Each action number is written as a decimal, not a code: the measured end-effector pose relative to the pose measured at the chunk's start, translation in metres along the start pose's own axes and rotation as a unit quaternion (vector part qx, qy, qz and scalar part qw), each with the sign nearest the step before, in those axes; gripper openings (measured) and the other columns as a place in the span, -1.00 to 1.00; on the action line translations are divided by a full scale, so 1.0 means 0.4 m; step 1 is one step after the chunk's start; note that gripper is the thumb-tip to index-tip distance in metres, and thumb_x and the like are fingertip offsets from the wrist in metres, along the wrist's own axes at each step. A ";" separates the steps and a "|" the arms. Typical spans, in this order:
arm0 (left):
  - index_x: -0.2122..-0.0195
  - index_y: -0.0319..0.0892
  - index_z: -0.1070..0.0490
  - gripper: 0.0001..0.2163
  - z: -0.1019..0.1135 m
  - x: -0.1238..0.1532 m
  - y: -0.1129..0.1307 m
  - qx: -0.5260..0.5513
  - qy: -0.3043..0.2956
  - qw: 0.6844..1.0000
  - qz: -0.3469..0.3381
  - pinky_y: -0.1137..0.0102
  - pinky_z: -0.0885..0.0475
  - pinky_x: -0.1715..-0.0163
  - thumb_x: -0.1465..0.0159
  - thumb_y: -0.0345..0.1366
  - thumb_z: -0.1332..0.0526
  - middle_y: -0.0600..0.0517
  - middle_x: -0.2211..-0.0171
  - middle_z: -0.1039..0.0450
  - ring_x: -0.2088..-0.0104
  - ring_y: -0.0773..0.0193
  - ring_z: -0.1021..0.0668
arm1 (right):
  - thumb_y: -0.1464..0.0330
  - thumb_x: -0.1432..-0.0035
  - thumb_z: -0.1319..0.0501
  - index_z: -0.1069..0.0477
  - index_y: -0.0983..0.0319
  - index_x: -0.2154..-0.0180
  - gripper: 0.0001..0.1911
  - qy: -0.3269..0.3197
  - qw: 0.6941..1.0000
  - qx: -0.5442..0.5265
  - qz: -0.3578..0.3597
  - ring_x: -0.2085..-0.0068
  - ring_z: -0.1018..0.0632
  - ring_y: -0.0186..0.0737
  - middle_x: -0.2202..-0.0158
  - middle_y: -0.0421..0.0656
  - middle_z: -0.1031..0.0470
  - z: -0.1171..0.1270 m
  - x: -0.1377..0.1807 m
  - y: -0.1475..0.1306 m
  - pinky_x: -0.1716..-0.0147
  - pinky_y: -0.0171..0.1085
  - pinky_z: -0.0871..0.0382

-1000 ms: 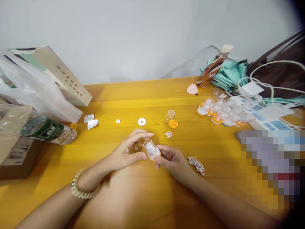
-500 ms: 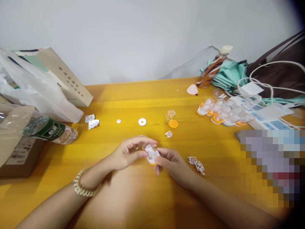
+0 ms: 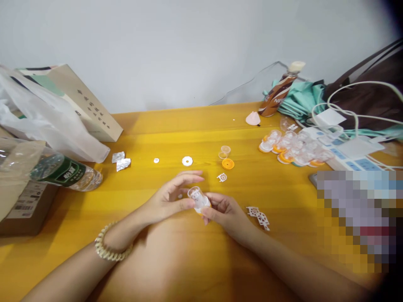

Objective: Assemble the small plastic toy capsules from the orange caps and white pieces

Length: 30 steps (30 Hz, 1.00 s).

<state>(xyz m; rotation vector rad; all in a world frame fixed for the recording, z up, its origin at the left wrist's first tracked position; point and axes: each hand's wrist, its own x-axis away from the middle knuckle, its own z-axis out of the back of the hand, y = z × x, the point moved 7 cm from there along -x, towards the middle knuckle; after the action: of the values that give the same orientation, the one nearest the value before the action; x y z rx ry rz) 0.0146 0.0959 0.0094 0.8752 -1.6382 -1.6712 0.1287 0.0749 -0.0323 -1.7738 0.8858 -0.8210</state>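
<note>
A small clear plastic capsule (image 3: 199, 200) with a white and orange base is tilted above the table, pale parts showing inside it. My right hand (image 3: 225, 212) is closed around its base, thumb in front. The thumb of my left hand (image 3: 168, 195) lies against the capsule's left side, while the other fingers are spread apart above it. Just beyond my hands lie a white spoked wheel piece (image 3: 222, 177), an orange disc (image 3: 228, 164), a clear cup (image 3: 224, 152) and a white ring disc (image 3: 187, 161). More white spoked pieces (image 3: 258, 217) rest beside my right wrist.
Several finished-looking capsules (image 3: 292, 147) stand at the right by a power strip (image 3: 349, 151) with cables. Behind them is a brown drink bottle (image 3: 278, 92). Foil scraps (image 3: 122, 161), a water bottle (image 3: 67, 171) and a cardboard box (image 3: 28, 205) occupy the left.
The fingers of my left hand have lifted and spread away from the capsule's top. My right hand keeps hold of the capsule in nearly the same place.
</note>
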 end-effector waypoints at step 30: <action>0.00 -0.21 -0.30 -0.61 -0.066 -0.002 -0.017 0.115 -0.090 0.987 0.073 0.25 -0.42 0.22 -0.17 -0.21 -0.24 -0.04 0.35 -0.44 0.37 0.24 -0.54 | 0.08 0.03 -0.29 -0.41 0.30 0.42 -0.62 -0.039 0.990 -0.135 -0.019 0.47 -0.43 -0.37 0.52 -0.20 -0.43 -0.011 0.005 0.028 0.36 -0.31 -0.30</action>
<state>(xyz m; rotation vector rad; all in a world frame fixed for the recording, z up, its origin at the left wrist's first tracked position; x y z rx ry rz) 0.0365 0.0813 0.0024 0.7071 -2.0000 -1.5175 0.1239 0.0679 -0.0412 -2.0494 0.9492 -0.6729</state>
